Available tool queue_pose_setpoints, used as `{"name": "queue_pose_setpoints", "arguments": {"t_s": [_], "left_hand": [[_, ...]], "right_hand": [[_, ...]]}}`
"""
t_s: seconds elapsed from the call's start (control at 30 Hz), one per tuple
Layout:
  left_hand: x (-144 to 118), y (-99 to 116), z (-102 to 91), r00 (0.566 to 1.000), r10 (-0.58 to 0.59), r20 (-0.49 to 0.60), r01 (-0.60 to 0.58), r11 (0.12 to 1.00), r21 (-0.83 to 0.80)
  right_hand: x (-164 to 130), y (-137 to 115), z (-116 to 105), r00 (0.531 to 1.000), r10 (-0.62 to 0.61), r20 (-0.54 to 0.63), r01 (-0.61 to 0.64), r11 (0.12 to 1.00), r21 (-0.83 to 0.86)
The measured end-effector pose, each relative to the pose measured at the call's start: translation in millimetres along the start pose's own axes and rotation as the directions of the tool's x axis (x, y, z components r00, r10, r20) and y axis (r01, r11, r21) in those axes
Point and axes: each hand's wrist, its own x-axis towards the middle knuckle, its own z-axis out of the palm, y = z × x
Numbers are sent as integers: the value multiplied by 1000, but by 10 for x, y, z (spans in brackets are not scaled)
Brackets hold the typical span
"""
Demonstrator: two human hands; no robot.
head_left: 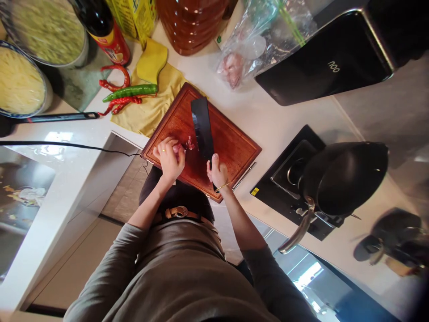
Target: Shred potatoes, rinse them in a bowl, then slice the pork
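Observation:
My left hand (169, 158) is closed over a small piece of raw meat (177, 148), pressing it to the wooden cutting board (234, 145). A few thin reddish slices (190, 143) lie just right of those fingers. In my right hand (218, 172) is the handle of a kitchen knife (202, 125) with a wide dark blade, which points away from me across the board. The blade sits to the right of the slices, apart from my left fingers. Most of the handle is hidden by my right hand.
Red chilies (115, 82) and a green chili (130, 92) lie on a yellow cloth (134, 120) beyond the board. Bowls, a sauce bottle (109, 40) and a plastic bag (248, 53) stand behind. A black wok (345, 179) sits on the stove (284, 165) at right; a sink (20, 170) is left.

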Motion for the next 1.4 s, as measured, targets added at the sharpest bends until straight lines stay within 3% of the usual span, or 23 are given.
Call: {"name": "queue_pose_setpoints", "arguments": {"t_s": [0.13, 0.27, 0.37, 0.43, 0.7, 0.83, 1.0, 1.13, 1.27, 1.4], "left_hand": [[120, 130, -286, 997, 11, -73, -9, 1000, 28], [327, 208, -444, 974, 158, 164, -176, 979, 104], [491, 213, -384, 894, 247, 374, -310, 943, 119], [582, 197, -297, 843, 281, 459, -367, 924, 108], [739, 129, -26, 769, 366, 525, -448, 894, 33], [787, 116, 23, 788, 344, 511, -434, 899, 64], [921, 32, -72, 902, 194, 386, -274, 948, 163], [999, -111, -209, 964, 46, 263, -93, 981, 169], [952, -181, -221, 963, -11, 270, -30, 989, 146], [784, -97, -75, 932, 38, 360, -101, 982, 159]], "right_hand": [[-72, -22, -130, 996, -76, -53, 48, 913, -406], [-128, 13, -138, 986, -167, 3, 143, 832, -536], [-155, 47, -104, 980, -199, 27, 183, 828, -529], [-173, 66, -90, 978, -209, 21, 189, 832, -522], [-211, 145, -66, 980, -199, 14, 175, 825, -538], [-206, 99, -32, 978, -204, 51, 198, 816, -544], [-282, 110, -53, 980, -192, 50, 190, 831, -523], [-454, 321, -111, 987, -157, 11, 143, 864, -483], [-627, 578, -113, 995, -69, -78, 38, 937, -348], [-680, 608, -59, 994, 8, -109, -17, 996, -87]]}}
